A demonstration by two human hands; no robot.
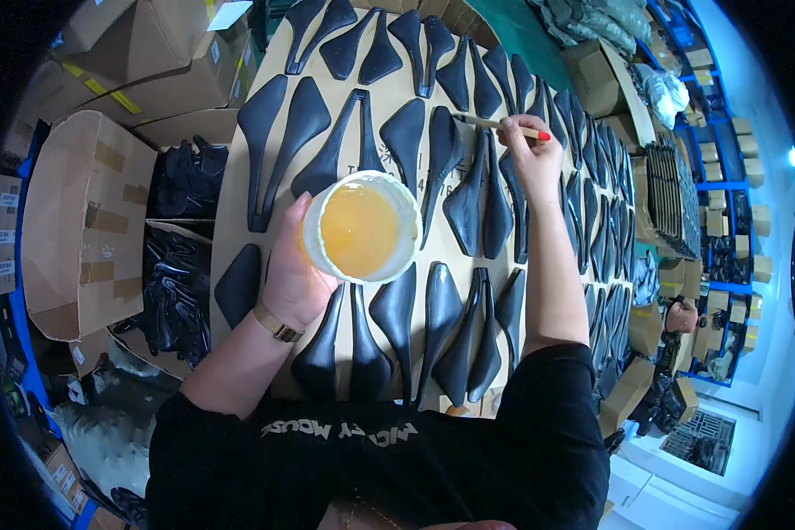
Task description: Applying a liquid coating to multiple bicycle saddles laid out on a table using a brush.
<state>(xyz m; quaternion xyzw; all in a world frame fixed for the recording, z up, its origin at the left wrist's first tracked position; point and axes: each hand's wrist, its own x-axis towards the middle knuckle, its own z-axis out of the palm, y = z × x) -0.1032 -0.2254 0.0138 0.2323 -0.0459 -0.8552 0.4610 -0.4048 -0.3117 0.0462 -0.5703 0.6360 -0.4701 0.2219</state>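
My left hand (293, 274) is wrapped round a pale cup (418, 231) of cloudy amber liquid, held above the cardboard-covered table (230, 212). A thin brush with a wooden, red-ended handle (532, 133) is pinched in the fingers of my right hand (533, 159). Its tip points left, over the top of a black part (446, 137); I cannot tell whether they touch. Rows of similar smooth black parts, shaped like halves of split bicycle saddles with broad wings and narrow noses, lie around both hands. The cup and my left forearm hide some of them.
On the left stand open cardboard boxes (88, 230) filled with black parts (172, 296). A stack of dark flat pieces (671, 203) is to the right of the table. Beyond it are blue shelves (724, 187) loaded with cartons. A grey plastic bag (106, 433) lies at lower left.
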